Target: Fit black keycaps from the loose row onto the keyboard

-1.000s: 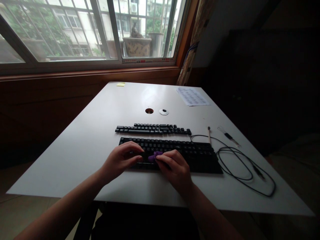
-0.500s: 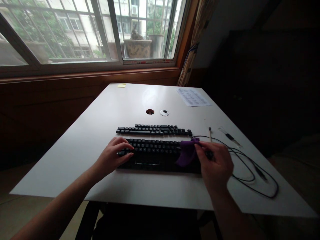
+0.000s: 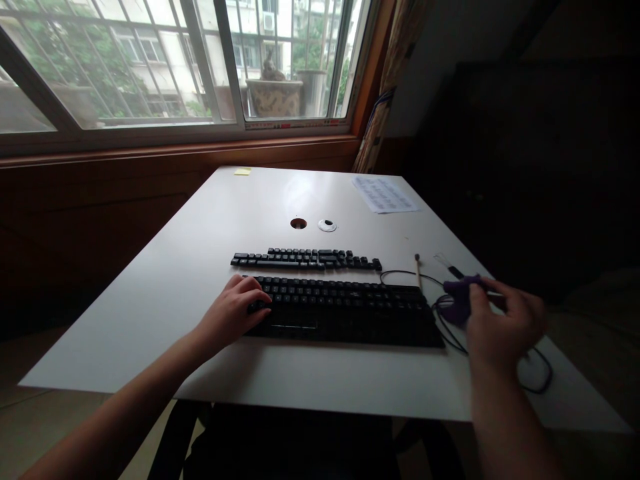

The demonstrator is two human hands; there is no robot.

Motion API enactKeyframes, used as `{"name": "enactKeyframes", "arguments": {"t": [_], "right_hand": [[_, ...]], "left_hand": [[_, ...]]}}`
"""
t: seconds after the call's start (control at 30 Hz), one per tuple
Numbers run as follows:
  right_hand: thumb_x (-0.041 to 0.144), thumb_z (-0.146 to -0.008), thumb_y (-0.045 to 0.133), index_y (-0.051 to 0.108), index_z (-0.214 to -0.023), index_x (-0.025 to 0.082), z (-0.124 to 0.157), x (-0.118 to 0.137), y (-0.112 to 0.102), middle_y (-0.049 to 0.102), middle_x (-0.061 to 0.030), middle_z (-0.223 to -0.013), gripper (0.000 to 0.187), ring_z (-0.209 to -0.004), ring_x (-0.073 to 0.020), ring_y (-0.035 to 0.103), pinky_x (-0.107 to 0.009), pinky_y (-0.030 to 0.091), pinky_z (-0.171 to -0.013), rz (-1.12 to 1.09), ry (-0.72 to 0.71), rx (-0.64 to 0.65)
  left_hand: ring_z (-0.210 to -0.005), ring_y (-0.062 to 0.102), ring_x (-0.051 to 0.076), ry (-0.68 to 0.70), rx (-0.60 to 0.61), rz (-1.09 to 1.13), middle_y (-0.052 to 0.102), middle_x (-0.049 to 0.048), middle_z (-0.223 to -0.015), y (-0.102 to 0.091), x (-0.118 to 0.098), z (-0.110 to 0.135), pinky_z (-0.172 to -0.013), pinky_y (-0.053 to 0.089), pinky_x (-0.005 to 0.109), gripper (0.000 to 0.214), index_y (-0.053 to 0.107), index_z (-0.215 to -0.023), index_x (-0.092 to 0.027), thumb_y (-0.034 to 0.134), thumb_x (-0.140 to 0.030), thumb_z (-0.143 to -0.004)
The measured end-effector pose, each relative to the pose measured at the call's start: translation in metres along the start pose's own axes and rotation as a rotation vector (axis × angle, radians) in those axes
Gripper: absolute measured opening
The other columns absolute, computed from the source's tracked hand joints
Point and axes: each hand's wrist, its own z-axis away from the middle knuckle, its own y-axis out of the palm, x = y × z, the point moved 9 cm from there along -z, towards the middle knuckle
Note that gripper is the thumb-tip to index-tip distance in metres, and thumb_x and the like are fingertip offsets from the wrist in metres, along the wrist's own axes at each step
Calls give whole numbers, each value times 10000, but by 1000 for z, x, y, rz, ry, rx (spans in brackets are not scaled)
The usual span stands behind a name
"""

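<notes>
A black keyboard (image 3: 345, 310) lies near the front of the white table (image 3: 200, 267). My left hand (image 3: 235, 312) rests on its left end, fingers curled over the keys, holding it in place. My right hand (image 3: 503, 321) is off the keyboard's right end, above the coiled black cable (image 3: 537, 377). It pinches a small purple cloth (image 3: 456, 300), somewhat blurred by motion.
A row of loose black keycaps (image 3: 306, 259) lies just behind the keyboard. A thin stick (image 3: 417, 265) and a small tool (image 3: 453, 267) lie at the right. A printed sheet (image 3: 384, 193), a yellow note (image 3: 243, 171), a cable hole (image 3: 299, 223) and its cap (image 3: 327, 225) are further back.
My right hand has carried the purple cloth from the middle of the keyboard rightward, past its right end to over the cable. My left hand stayed on the left end.
</notes>
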Motion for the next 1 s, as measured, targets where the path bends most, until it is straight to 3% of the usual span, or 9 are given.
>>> {"name": "enactKeyframes", "arguments": {"t": [0.17, 0.33, 0.7, 1.0], "right_hand": [[249, -754, 821, 818, -967, 149, 9, 18, -6, 681, -126, -883, 235, -754, -230, 609, -430, 521, -765, -17, -79, -24], [306, -869, 677, 797, -1069, 209, 12, 38, -12, 671, -91, -913, 253, -933, -286, 633, -478, 512, -906, -27, -113, 29], [284, -844, 694, 807, -1011, 186, 15, 44, -13, 706, -95, -982, 224, -849, -231, 648, -393, 547, -848, -85, -83, 34], [256, -898, 675, 808, -984, 184, 20, 65, -7, 734, -90, -936, 174, -885, -234, 672, -386, 548, -891, -82, -251, 98]], "left_hand": [[-970, 540, 254, 34, 39, -30, 675, 65, -1005, 0, -4, -4, -872, 509, 414, 75, 757, -978, -230, 734, -249, -909], [-989, 537, 261, 53, 83, -37, 676, 71, -1004, 0, -7, -8, -872, 511, 415, 76, 759, -986, -216, 730, -219, -916], [-945, 551, 243, 42, 74, 1, 676, 64, -989, 1, -4, -4, -845, 511, 392, 79, 765, -978, -217, 762, -215, -898], [-975, 560, 259, 65, 33, -63, 670, 76, -998, 3, -11, -2, -856, 527, 408, 79, 758, -995, -213, 738, -218, -919]]}}
